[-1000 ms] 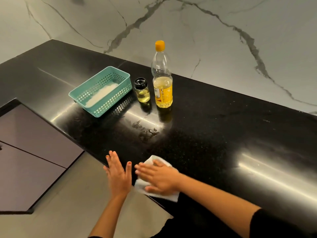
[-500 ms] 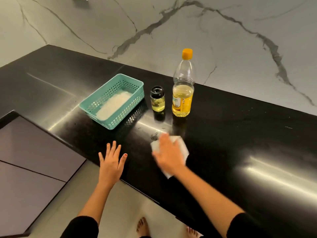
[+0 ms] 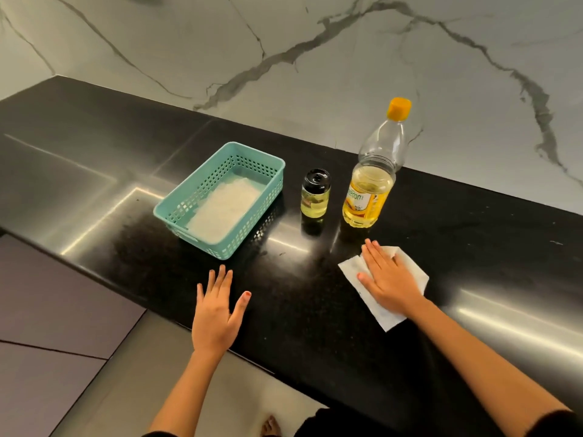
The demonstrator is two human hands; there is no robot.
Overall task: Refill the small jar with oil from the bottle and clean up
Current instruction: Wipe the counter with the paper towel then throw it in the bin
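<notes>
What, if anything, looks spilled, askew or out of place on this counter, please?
A few small smudges mark the black counter just in front of the small jar. Otherwise nothing stands out: jar and bottle stand upright and capped, and the right hand presses a tissue flat.

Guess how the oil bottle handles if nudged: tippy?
Probably fairly stable: the oil bottle is tall and narrow, but oil fills only its lower half, keeping weight low. Thin clear plastic likely flexes when squeezed.

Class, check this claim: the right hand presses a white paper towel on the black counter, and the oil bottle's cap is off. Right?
No: the head view shows the orange cap on the oil bottle; the rest holds.
</notes>
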